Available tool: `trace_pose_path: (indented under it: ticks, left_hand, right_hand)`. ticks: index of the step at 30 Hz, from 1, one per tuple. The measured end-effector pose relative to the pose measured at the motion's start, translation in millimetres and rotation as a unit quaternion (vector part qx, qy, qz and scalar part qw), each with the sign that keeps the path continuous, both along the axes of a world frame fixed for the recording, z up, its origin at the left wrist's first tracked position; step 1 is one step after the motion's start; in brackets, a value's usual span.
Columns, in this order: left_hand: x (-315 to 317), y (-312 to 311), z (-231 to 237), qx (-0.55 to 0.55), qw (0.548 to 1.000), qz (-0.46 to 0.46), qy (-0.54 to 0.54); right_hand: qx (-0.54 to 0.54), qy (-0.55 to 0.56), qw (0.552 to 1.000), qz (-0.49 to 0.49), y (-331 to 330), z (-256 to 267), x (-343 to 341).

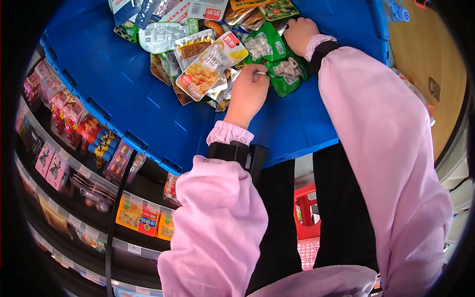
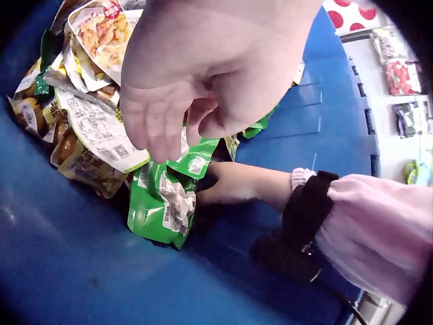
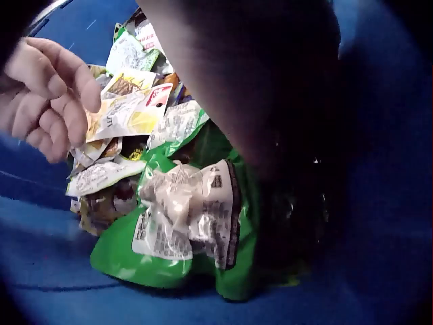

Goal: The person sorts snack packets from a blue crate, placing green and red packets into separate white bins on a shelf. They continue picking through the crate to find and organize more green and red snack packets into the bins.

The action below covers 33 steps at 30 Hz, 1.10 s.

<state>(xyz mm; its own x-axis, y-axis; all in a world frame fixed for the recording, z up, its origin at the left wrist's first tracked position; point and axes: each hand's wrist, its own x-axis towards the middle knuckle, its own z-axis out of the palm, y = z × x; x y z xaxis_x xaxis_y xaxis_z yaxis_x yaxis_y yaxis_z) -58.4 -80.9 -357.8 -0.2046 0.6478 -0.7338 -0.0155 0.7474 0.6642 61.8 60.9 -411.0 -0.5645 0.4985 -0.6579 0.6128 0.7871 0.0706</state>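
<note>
A pile of snack packets lies in a blue bin (image 1: pixel 118 89). Over its near edge is my left hand (image 1: pixel 250 94), fingers loosely bent in the left wrist view, beside a white and yellow packet (image 1: pixel 203 74). Two green packets with clear windows, one upper (image 1: pixel 262 44) and one lower (image 1: pixel 287 74), lie between my hands. At the pile's right side, my right hand (image 1: pixel 302 37) reaches down among the packets, close beside a green one (image 2: pixel 162 206). Its fingertips are hidden, so I cannot tell whether they grip anything.
Shelves with boxed and bagged goods (image 1: pixel 143 218) run along the left, past the bin's rim. A red basket (image 1: pixel 308 218) stands below, between the person's legs. On the right is a wooden surface (image 1: pixel 425 59), with a plastic bottle (image 1: pixel 398 12) near the bin's corner.
</note>
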Motion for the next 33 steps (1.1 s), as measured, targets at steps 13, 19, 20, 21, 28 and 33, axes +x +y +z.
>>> trace_pose_path:
  ticks: [13,19,20,21,28,33]
  left_hand:
    - [-0.5,-10.0,-1.4,-0.012,1.000,0.014,0.010]
    - [0.4,-4.7,-2.1,-0.019,1.000,-0.005,0.016]
    - [0.1,-4.8,-1.7,-0.015,1.000,-0.005,0.019]
    - [0.2,-4.2,-2.2,-0.011,1.000,-0.004,0.021]
    - [2.8,2.9,5.8,-0.021,0.998,0.046,-0.027]
    - [10.2,32.8,39.0,-0.123,0.906,0.264,-0.306]
  right_hand:
    - [-0.134,0.018,0.989,-0.057,16.0,10.0,-1.3]
    - [-0.098,0.050,0.992,-0.067,15.8,20.1,-2.3]
    - [-0.102,0.044,0.992,-0.061,14.5,21.6,-2.0]
    - [-0.115,0.038,0.991,-0.065,13.5,23.6,-2.0]
    - [-0.117,0.052,0.985,-0.113,27.6,52.7,-8.6]
    - [-0.113,0.235,0.956,-0.133,15.7,86.7,-12.4]
